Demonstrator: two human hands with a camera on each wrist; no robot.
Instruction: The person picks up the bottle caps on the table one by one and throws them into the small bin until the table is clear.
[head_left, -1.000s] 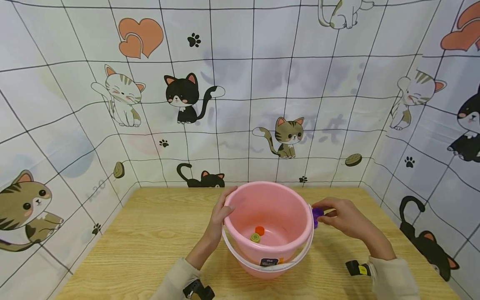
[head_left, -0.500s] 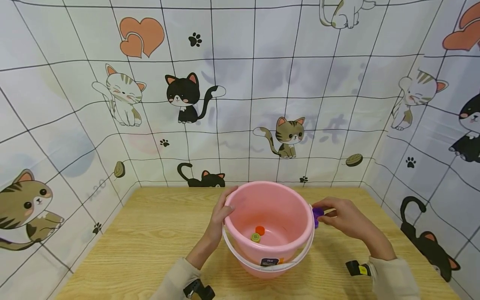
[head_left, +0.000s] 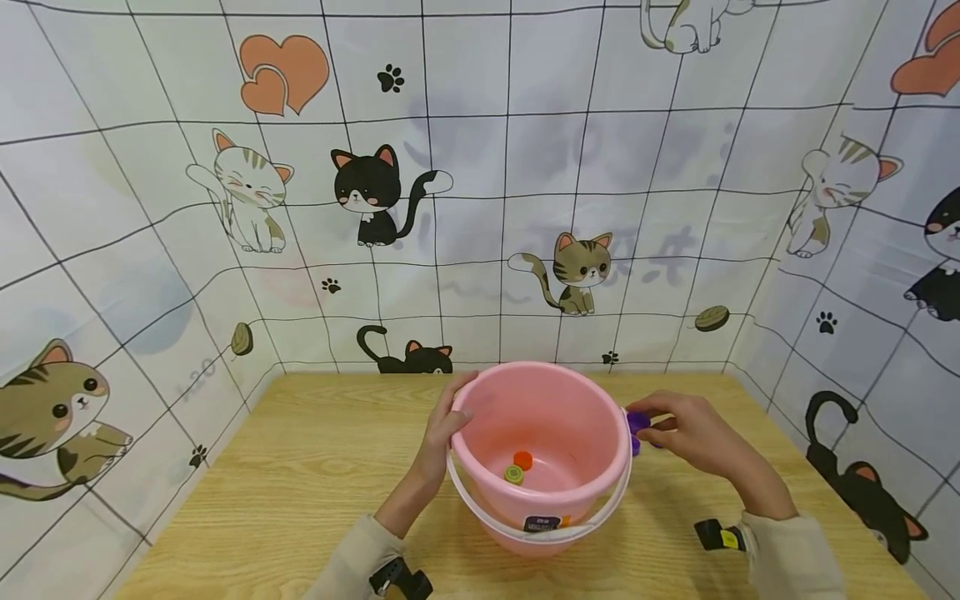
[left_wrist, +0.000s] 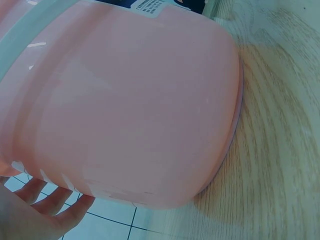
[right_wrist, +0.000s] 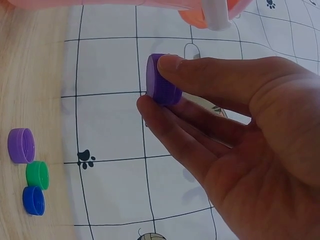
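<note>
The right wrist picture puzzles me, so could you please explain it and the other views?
There is no machine here: a person works with two bare hands. The head view looks forward and down at a pink bucket on a table; the other two are taken from the wrists. The left hand grips the bucket, and an orange cap and a yellow-green cap lie inside. In the right wrist view, the right hand pinches a purple cap outside the bucket, while another purple cap, a green cap and a blue cap are on the table.
</note>
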